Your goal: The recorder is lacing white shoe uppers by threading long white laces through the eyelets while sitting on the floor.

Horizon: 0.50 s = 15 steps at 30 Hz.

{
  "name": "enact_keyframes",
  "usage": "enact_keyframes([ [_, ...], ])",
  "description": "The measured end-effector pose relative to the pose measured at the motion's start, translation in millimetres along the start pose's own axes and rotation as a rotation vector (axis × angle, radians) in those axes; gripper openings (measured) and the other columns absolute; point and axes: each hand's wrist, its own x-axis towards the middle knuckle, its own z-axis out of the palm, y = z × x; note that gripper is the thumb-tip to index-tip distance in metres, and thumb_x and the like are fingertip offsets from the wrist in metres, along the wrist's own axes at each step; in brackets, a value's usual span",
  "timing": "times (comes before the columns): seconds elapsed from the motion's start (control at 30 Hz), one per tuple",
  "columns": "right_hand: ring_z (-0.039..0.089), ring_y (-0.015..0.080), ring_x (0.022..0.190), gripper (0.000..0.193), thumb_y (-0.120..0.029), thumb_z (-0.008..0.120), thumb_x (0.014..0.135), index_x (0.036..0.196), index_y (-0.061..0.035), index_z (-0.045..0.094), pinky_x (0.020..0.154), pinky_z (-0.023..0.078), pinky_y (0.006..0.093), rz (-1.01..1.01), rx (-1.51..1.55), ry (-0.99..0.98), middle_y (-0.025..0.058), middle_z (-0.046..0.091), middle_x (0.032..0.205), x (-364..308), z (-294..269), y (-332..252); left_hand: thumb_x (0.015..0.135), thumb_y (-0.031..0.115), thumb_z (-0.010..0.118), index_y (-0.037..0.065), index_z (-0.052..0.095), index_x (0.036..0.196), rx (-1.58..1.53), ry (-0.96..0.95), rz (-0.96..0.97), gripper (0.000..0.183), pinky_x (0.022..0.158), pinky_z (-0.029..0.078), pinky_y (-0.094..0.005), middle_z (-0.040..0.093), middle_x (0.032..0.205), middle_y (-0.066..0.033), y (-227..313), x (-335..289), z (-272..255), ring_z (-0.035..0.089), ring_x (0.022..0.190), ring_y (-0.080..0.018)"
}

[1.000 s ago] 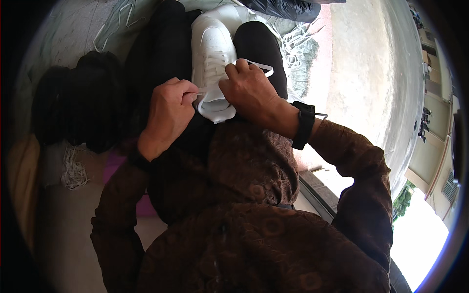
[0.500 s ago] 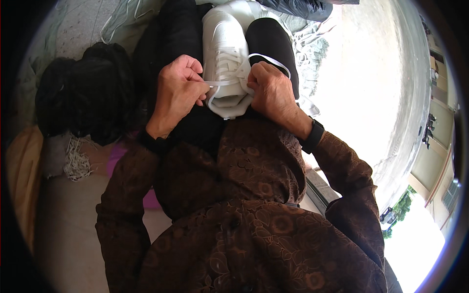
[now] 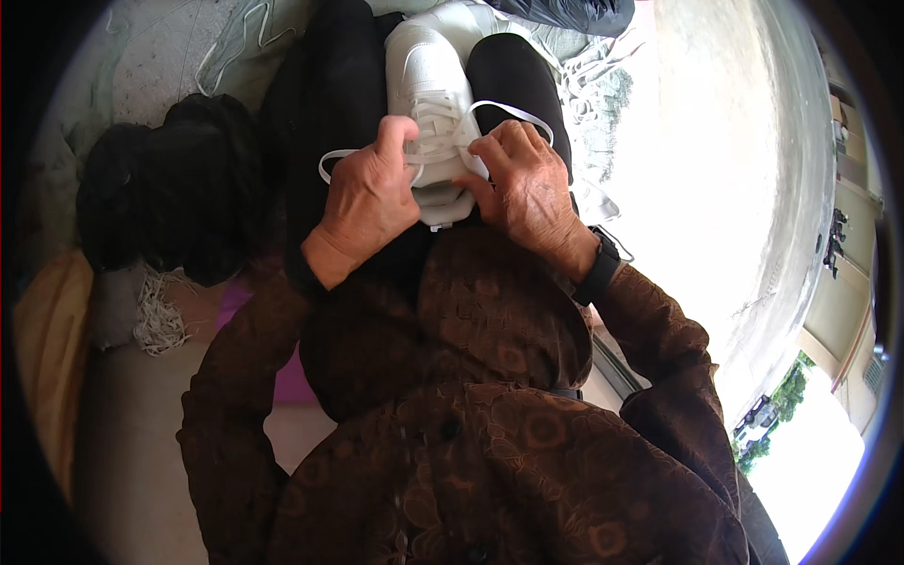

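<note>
A white sneaker [image 3: 421, 71] lies between my dark-trousered knees, its toe pointing away and its padded opening toward me. White laces [image 3: 435, 122] criss-cross its front. My left hand [image 3: 370, 193] is at the left side of the opening, fingers curled against the shoe and thumb raised; its fingertips are partly hidden. A loose lace end [image 3: 330, 162] loops out to the left of that hand. On the other side, my right hand [image 3: 527, 179] grips the right edge of the opening, thumb by the tongue. Another lace loop [image 3: 516, 107] arches over my right knee.
A black bundled bag [image 3: 169, 188] sits at the left, above a heap of white laces [image 3: 162, 315] and a wooden board [image 3: 56, 348]. More white laces [image 3: 589, 75] lie beyond my right knee. A dark puffy item [image 3: 574, 13] is at the top. Bright floor stretches right.
My left hand has let go of the lace it was pulling and moved in against the shoe, thumb up. My right hand has shifted from a lace to the shoe's edge.
</note>
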Motion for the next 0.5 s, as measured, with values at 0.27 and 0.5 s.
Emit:
enact_keyframes([
  [0.27,0.065,0.0279,0.081,0.029,-0.007,0.069,0.069,0.096,-0.0078,0.060,0.067,0.054,0.0385,0.002,0.117,0.097,0.0079,0.063,0.082,12.1,5.5,6.1,0.068,-0.008,0.060,0.005,0.049,0.103,0.204,-0.006,0.106,0.039,0.060,0.051,-0.0426,0.061,0.075,-0.0141,0.0,10.7,-12.8,0.064,0.069,-0.0348],
  [0.5,0.066,0.0239,0.074,0.011,-0.012,0.066,0.074,0.082,-0.0040,0.068,0.058,0.054,0.0344,-0.400,-0.317,-0.204,0.0108,0.066,0.081,15.0,3.7,3.5,0.071,-0.001,0.060,0.004,0.058,0.087,0.437,-0.156,0.335,0.016,0.062,0.051,-0.0412,0.060,0.074,-0.0120,-3.8,-4.6,-2.0,0.064,0.070,-0.0317],
])
